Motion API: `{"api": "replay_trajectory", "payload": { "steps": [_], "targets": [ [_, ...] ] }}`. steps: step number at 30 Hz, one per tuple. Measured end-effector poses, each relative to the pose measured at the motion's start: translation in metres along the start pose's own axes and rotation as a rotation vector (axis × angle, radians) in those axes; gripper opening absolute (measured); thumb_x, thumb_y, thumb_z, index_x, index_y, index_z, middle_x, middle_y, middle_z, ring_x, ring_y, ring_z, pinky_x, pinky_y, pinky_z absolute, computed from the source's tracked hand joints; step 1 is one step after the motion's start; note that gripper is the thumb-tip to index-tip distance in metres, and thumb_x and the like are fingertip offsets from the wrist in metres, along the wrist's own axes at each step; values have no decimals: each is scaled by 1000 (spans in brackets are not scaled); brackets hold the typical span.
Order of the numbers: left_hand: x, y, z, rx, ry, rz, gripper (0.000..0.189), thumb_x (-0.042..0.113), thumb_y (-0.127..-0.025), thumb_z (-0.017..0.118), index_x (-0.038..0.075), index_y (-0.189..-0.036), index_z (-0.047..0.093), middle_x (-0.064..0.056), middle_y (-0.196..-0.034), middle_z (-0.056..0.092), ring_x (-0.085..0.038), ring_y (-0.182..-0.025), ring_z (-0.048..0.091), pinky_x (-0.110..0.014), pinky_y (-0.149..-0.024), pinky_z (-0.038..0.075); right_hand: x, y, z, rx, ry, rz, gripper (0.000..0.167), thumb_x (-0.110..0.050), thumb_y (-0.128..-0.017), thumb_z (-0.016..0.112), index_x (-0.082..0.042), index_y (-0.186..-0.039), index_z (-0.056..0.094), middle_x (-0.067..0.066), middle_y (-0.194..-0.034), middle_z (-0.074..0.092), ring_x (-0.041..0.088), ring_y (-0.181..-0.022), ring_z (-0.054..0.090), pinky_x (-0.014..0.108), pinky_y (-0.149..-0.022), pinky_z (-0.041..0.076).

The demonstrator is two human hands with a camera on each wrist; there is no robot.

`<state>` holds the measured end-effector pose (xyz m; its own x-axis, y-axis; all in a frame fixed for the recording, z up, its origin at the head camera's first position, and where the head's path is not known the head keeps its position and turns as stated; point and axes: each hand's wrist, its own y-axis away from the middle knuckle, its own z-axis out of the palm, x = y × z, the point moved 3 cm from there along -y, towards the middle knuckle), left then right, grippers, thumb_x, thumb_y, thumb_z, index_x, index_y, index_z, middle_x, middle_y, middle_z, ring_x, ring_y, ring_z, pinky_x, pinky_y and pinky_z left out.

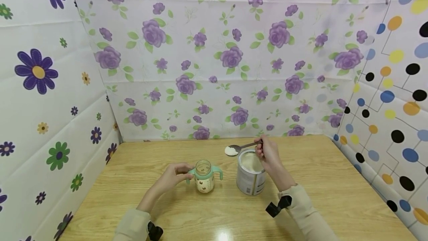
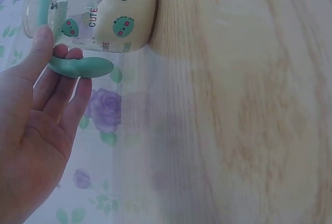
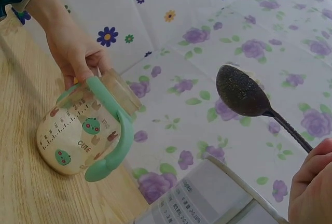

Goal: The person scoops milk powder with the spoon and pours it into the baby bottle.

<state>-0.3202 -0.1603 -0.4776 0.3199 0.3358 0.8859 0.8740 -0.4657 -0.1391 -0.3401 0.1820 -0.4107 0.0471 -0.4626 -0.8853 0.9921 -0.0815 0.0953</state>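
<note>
A clear baby bottle [image 1: 204, 184] with a mint-green collar and two side handles stands upright on the table, uncapped, with pale contents inside. My left hand [image 1: 171, 177] holds its left handle [image 2: 85, 66], thumb on top and fingertips behind. My right hand [image 1: 269, 156] grips a dark spoon [image 1: 236, 148] by the handle's end. White powder [image 1: 230, 151] is heaped in the bowl, which hangs just above and left of an open tin [image 1: 246, 181]. The right wrist view shows the spoon's underside, with a little powder at its rim. Pale powder lies inside the tin.
The wooden table [image 1: 110, 192] carries the bottle and the tin, the tin standing a short way right of the bottle. Behind hangs a cloth [image 1: 214, 96] with purple roses. Patterned cloths also rise along the left and right sides.
</note>
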Motion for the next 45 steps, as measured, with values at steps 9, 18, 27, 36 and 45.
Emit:
{"api": "replay_trajectory", "payload": {
  "steps": [9, 18, 27, 36, 45],
  "targets": [
    [2, 1, 1, 11, -14, -6, 34, 21, -91, 68, 7, -122, 66, -13, -110, 70, -7, -92, 67, -24, -82, 56, 3, 2, 5, -9, 20, -3, 39, -20, -105, 37, -9, -74, 59, -10, -50, 47, -2, -39, 40, 9, -34, 29],
    [1, 2, 0, 12, -11, -15, 35, 22, -91, 68, 7, -122, 65, -13, -109, 70, -9, -93, 67, -28, -83, 57, 5, 2, 10, -18, 11, 18, 34, -20, -104, 38, -6, -80, 57, -9, -51, 47, -1, -40, 40, 9, -34, 29],
    [-2, 0, 0, 15, -44, -18, 35, 24, -90, 68, 8, -122, 66, -11, -109, 70, -12, -95, 66, -26, -83, 56, 6, 3, 13, -21, 19, 25, 37, -21, -104, 38, -9, -76, 59, -9, -51, 48, -1, -40, 40, 9, -34, 28],
    [3, -1, -1, 18, -39, -12, 36, 26, -90, 69, 9, -122, 66, -11, -111, 70, -11, -95, 66, -26, -85, 55, 8, 2, 17, -43, 50, 15, 38, -21, -105, 38, -8, -77, 60, -8, -52, 49, 0, -40, 42, 9, -34, 29],
    [3, -1, -1, 15, -34, -5, 36, 25, -89, 69, 9, -121, 66, -11, -110, 70, -10, -94, 67, -26, -84, 56, 8, 4, 18, -74, 8, 7, 42, -21, -106, 37, -6, -77, 63, -7, -51, 51, 0, -40, 43, 10, -35, 30]
  ]
}}
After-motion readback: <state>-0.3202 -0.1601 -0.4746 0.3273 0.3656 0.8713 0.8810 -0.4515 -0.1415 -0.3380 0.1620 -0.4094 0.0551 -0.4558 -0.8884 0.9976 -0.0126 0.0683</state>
